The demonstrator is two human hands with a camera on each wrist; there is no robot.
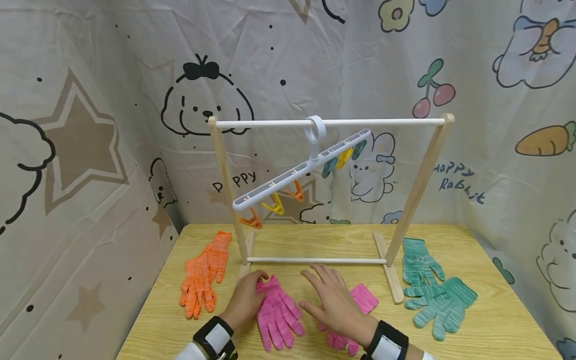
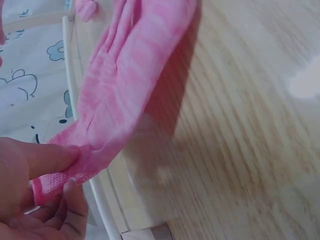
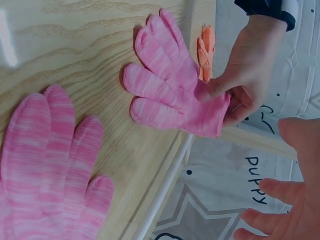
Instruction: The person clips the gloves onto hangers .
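Observation:
Between thumb and fingers, my left hand [image 1: 246,299] pinches the cuff of a pink knitted glove [image 1: 276,315], whose fingers point toward the near table edge. In the left wrist view the pinched cuff [image 2: 55,182] is raised beside the tabletop. My right hand [image 1: 335,305] is spread with nothing in its grasp, above a second pink glove [image 1: 363,298] that it partly covers. The right wrist view shows that second glove [image 3: 45,165] lying flat, with the right fingers [image 3: 280,192] apart from both gloves.
A white hanger [image 1: 301,170] with orange, yellow and green clips hangs slanted from the wooden rack's top bar [image 1: 382,122]. Orange gloves [image 1: 202,275] lie at the left, green gloves [image 1: 436,295] at the right. The rack's lower bar [image 1: 315,260] runs just beyond my hands.

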